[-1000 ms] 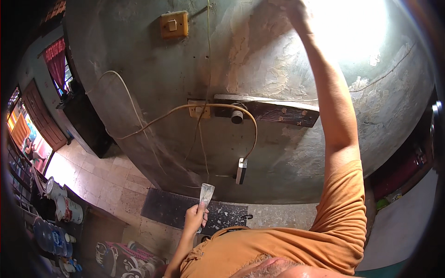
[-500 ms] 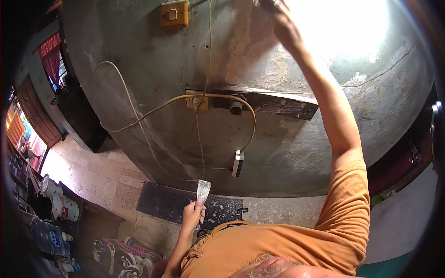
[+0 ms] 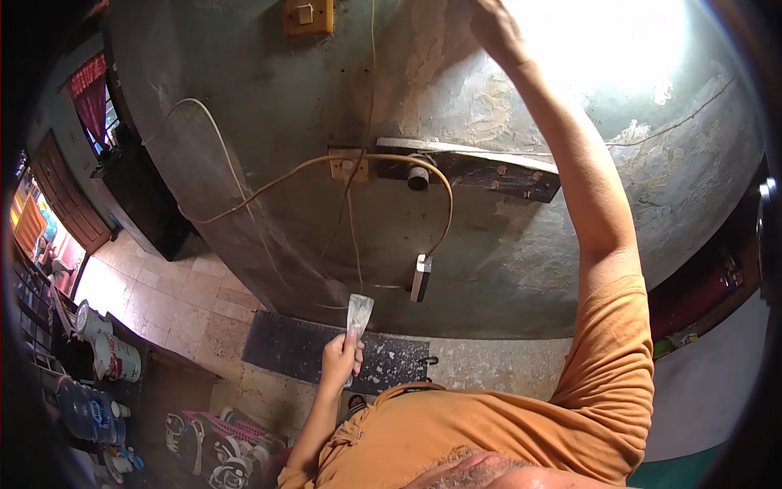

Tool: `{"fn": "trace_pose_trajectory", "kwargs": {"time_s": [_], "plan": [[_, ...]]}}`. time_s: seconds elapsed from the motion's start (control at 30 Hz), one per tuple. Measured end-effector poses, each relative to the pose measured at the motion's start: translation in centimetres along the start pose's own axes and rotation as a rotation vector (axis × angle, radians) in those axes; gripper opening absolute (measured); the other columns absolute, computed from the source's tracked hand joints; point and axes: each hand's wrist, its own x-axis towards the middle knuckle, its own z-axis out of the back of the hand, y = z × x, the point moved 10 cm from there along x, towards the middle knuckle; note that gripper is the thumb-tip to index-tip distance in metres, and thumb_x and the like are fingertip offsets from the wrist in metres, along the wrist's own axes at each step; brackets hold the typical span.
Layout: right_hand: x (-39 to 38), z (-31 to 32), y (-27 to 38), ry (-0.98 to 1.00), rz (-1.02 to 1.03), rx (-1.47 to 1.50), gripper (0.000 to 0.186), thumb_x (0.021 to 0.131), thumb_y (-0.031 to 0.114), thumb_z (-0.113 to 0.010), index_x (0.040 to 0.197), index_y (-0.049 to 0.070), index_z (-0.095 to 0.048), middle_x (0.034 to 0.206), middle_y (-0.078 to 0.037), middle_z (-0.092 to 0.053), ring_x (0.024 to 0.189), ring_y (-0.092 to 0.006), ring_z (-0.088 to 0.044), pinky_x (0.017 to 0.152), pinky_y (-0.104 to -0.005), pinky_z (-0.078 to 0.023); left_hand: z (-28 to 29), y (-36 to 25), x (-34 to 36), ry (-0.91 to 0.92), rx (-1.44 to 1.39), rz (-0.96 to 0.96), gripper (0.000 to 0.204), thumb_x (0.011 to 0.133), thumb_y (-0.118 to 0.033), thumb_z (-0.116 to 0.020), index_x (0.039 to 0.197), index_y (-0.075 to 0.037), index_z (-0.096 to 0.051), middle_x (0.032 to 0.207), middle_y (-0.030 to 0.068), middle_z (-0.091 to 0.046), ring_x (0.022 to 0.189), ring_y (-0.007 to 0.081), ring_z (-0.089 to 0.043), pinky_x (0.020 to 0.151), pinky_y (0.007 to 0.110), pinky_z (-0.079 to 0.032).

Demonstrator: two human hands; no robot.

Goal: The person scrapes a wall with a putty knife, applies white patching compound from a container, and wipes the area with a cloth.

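"While the left hand [image 3: 339, 360] wraps round a scraper [image 3: 359, 316], blade up, where's that scraper?"

"Near side, left of centre, with the dark floor mat [image 3: 281, 341] beyond it!"

"And the right hand [image 3: 498, 34]?"

"Raised high before the far wall [image 3: 277, 114], right of the light switch [image 3: 307, 15], partly cut off; whether it holds anything, I can't tell!"

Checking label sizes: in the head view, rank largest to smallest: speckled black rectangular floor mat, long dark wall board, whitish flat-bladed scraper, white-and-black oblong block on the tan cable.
1. Floor mat
2. Wall board
3. Scraper and block: too alike to rank; the left hand covers part of the scraper.
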Motion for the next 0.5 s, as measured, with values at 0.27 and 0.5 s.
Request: {"fn": "trace_pose_trajectory", "kwargs": {"time_s": [0.27, 0.5], "plan": [[-7.2, -2.8, 4.8, 0.386, 0.213, -0.147, 0.055, 0.088, -0.003, -0.056, 0.136, 0.023, -0.064, 0.149, -0.009, -0.053, 0.139, -0.0274, -0.048, 0.116, -0.0419, -0.04, -0.5, -2.0, 0.3, 0.02, -0.004, -0.032, 0.045, 0.107, -0.039, -0.049, 0.087, -0.001, -0.06, 0.062, 0.0016, -0.055, 0.046, 0.0084, -0.051, 0.042, 0.024, -0.04], [-7.0, -5.1, 0.3, 0.42, -0.416, 0.517, 0.05, 0.092, 0.002, -0.055, 0.137, 0.021, -0.063, 0.147, -0.009, -0.055, 0.136, -0.0266, -0.051, 0.111, -0.0413, -0.046, -0.9, -0.2, -0.1, 0.023, -0.024, 0.024, 0.045, 0.107, -0.04, -0.049, 0.087, -0.001, -0.061, 0.062, 0.0015, -0.055, 0.045, 0.0083, -0.049, 0.042, 0.024, -0.039]]}}
